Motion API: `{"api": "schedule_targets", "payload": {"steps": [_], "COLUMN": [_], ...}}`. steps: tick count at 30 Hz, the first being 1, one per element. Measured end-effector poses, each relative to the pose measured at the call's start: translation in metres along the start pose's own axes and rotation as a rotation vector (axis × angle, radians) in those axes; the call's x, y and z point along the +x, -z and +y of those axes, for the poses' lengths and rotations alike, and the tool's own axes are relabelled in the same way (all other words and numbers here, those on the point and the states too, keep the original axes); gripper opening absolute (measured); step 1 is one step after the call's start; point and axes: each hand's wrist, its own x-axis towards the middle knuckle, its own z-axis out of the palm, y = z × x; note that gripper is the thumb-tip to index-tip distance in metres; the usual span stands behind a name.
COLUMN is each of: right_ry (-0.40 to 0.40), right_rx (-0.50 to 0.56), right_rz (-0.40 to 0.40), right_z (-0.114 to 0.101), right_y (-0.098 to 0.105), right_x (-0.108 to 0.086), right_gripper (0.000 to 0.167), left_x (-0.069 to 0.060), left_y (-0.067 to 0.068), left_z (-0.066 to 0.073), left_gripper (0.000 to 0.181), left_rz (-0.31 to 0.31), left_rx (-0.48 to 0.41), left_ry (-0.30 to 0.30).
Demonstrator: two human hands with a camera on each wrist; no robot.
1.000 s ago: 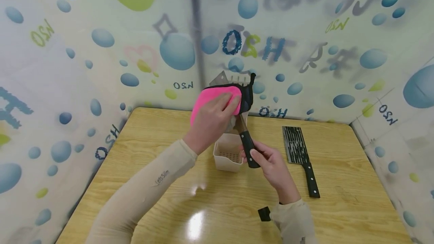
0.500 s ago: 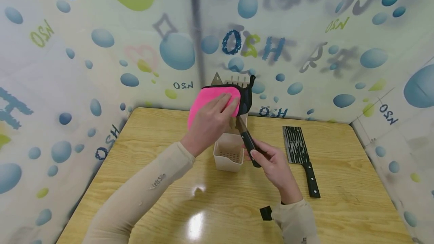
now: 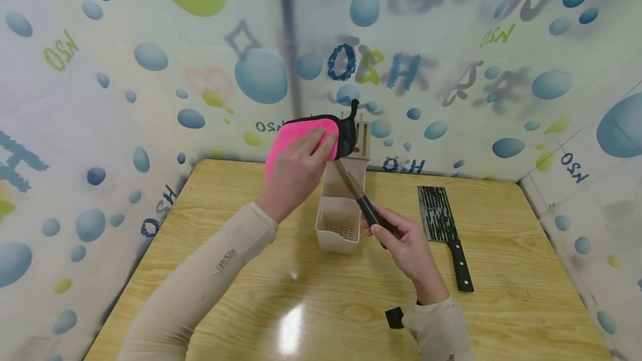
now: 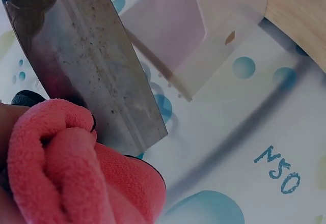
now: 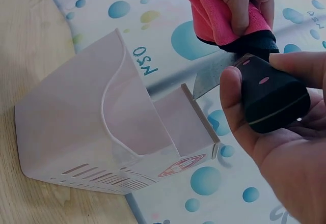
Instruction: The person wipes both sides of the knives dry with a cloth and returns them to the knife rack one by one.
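My right hand (image 3: pixel 408 247) grips the black riveted handle of a cleaver (image 4: pixel 102 61) and holds it up above the table. In the left wrist view the broad metal blade shows dark specks and smears. My left hand (image 3: pixel 298 166) holds a pink, black-edged cloth (image 3: pixel 281 146) against the blade, away from the handle. In the left wrist view the cloth (image 4: pixel 76 173) lies folded over the blade's lower part and hides it. From the head view the blade appears nearly edge-on.
Behind the cleaver stands a pale knife holder (image 3: pixel 337 243) with a slotted top and a perforated front bin. A second cleaver (image 3: pixel 436 213) with a black-streaked blade lies on the wooden table (image 3: pixel 511 266) at the right. A patterned wall (image 3: pixel 451 71) rises behind.
My left hand and the cloth have moved left and slightly up along the blade, away from the handle. The cleaver has turned a little in my right hand, and more blade shows.
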Motion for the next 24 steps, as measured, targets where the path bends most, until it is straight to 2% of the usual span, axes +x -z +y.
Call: {"api": "schedule_targets", "payload": {"steps": [6, 14, 18, 24], "right_ry": [0.02, 0.024, -0.004, -0.027], "right_rx": [0.005, -0.014, 0.011, 0.053], "right_rz": [0.006, 0.03, 0.019, 0.0], "right_z": [0.0, 0.001, 0.001, 0.0], "right_y": [0.0, 0.0, -0.002, -0.005], "right_x": [-0.001, -0.004, -0.006, -0.006], "right_gripper": [0.04, 0.04, 0.038, 0.037], "left_x": [0.001, 0.002, 0.002, 0.002], "left_y": [0.002, 0.004, 0.005, 0.003], "left_z": [-0.012, -0.025, -0.024, -0.013], "left_gripper": [0.033, 0.034, 0.035, 0.036], "left_rz": [0.02, 0.012, 0.016, 0.021], "left_rx": [0.009, -0.016, -0.019, -0.025], "left_ry": [0.018, 0.064, 0.062, 0.028]}}
